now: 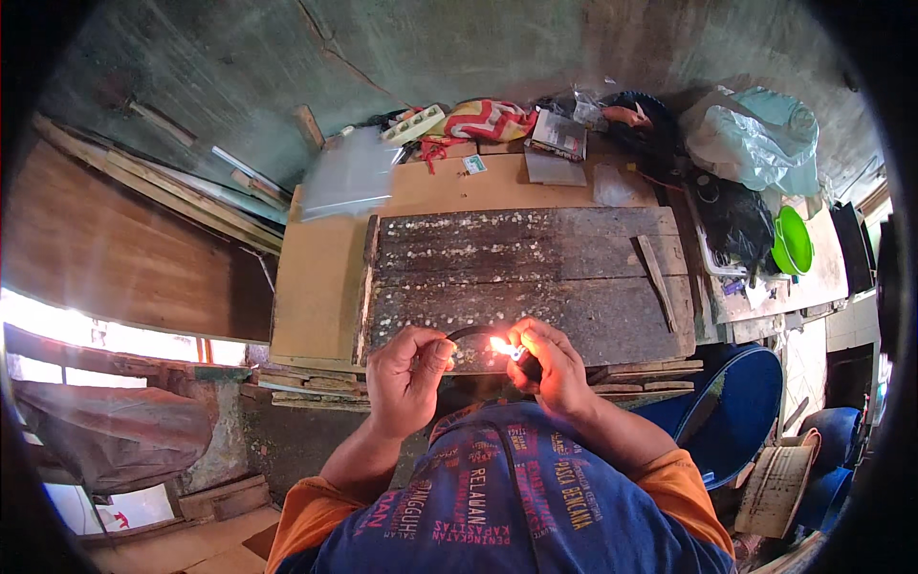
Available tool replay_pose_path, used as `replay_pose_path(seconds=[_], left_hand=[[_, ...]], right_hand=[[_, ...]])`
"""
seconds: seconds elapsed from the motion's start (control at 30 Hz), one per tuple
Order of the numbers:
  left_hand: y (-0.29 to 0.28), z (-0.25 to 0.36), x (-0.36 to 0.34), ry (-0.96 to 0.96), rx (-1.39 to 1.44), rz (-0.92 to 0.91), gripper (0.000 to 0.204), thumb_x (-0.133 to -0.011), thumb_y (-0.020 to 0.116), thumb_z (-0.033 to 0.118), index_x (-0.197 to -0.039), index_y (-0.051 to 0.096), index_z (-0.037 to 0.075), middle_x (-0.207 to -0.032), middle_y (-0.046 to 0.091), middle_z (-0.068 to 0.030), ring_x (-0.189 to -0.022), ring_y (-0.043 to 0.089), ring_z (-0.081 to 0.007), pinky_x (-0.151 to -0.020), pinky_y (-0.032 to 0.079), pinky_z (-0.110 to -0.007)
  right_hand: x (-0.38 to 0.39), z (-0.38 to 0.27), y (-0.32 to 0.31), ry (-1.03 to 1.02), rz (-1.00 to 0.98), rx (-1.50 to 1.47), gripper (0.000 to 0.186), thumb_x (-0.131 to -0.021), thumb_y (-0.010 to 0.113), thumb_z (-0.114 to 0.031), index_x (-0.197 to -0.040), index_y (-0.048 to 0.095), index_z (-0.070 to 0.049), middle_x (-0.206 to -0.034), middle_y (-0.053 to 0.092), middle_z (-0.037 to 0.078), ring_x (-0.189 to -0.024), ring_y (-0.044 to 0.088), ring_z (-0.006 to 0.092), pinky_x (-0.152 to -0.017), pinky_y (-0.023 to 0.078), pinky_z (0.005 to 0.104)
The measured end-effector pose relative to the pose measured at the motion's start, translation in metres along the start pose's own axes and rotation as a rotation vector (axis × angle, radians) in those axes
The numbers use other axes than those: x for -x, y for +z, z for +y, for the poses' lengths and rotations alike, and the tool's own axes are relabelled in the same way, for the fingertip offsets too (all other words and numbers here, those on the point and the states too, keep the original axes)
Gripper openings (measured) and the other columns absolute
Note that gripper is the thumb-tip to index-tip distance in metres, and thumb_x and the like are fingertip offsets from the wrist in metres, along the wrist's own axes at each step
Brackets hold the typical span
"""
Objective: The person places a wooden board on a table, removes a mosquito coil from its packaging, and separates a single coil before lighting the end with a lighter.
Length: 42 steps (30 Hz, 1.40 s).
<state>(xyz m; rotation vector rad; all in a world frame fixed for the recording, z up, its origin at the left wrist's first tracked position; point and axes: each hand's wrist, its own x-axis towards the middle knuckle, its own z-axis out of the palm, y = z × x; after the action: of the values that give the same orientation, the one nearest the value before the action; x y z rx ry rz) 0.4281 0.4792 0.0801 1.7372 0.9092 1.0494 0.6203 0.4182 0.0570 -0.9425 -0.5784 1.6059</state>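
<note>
In front of my chest, my left hand pinches a thin, dark, curved strip between thumb and fingers. The strip arcs toward my right hand, which is closed around a small dark lighter. A bright flame burns at the lighter's top, close to the strip's right end. Glare hides whether flame and strip touch. Both hands are over the near edge of a dark, weathered wooden board speckled with whitish spots.
The board lies on a tan tabletop, with a loose wooden stick on its right side. Clear plastic sheets, a power strip and cloth line the back. On the right are plastic bags, a green bucket and a blue barrel.
</note>
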Motion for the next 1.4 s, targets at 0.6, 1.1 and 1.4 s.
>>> replay_pose_path(seconds=[0.6,1.1,1.4], left_hand=[[-0.005,0.003,0.009,-0.017,0.003,-0.002,0.015,-0.094,0.057,0.012,-0.091,0.058,-0.003,-0.074,0.064,-0.0065,-0.063,0.059,-0.0084,-0.058,0.048,-0.022],[-0.008,0.004,0.012,-0.028,-0.013,0.009,0.015,-0.094,0.057,0.012,-0.090,0.058,-0.003,-0.074,0.064,-0.0062,-0.062,0.059,-0.0080,-0.058,0.047,-0.022],[-0.010,-0.001,0.013,-0.039,0.007,0.006,0.018,-0.094,0.057,0.014,-0.090,0.058,-0.003,-0.073,0.063,-0.0060,-0.063,0.058,-0.0084,-0.058,0.047,-0.022]], right_hand=[[0.005,0.004,0.003,-0.005,-0.013,0.021,0.024,-0.098,0.039,-0.026,-0.089,0.052,-0.008,-0.060,0.046,-0.001,-0.051,0.042,0.0063,-0.048,0.030,0.0222],[0.008,0.003,0.006,0.014,0.012,0.023,0.026,-0.098,0.038,-0.026,-0.088,0.052,-0.007,-0.062,0.048,0.000,-0.052,0.043,0.0066,-0.048,0.032,0.0221],[0.005,0.007,0.006,-0.015,-0.021,0.021,0.026,-0.098,0.037,-0.027,-0.089,0.051,-0.008,-0.057,0.047,0.001,-0.050,0.039,0.0065,-0.046,0.028,0.0231]])
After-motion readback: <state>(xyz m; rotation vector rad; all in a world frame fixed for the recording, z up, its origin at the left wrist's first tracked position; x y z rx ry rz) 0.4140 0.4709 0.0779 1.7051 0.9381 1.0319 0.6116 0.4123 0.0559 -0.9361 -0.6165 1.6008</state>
